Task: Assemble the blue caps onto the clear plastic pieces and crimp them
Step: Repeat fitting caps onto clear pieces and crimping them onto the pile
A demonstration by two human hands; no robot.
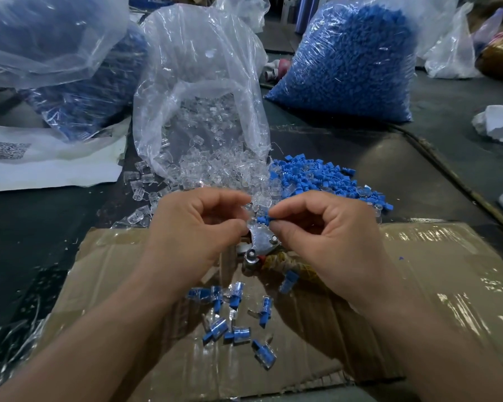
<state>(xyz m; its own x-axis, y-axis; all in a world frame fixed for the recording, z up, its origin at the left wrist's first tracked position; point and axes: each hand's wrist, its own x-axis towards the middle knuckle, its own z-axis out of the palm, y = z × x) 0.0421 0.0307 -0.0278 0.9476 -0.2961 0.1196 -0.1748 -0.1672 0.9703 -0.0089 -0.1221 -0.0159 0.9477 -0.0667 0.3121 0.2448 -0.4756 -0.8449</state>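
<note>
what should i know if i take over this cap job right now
Hands: left hand pinches a clear piece, right hand pinches a blue cap, both just above the metal crimper.
Stock: clear pieces spill from the open bag; loose caps lie heaped beside them.
Done: a small scatter of capped pieces on the cardboard.
Left: join this pair, crimp it, then work through the heaps.

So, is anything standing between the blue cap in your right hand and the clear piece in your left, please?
Nothing visible: the blue cap, pinched by the right hand, sits beside the clear piece in the left hand.
</note>
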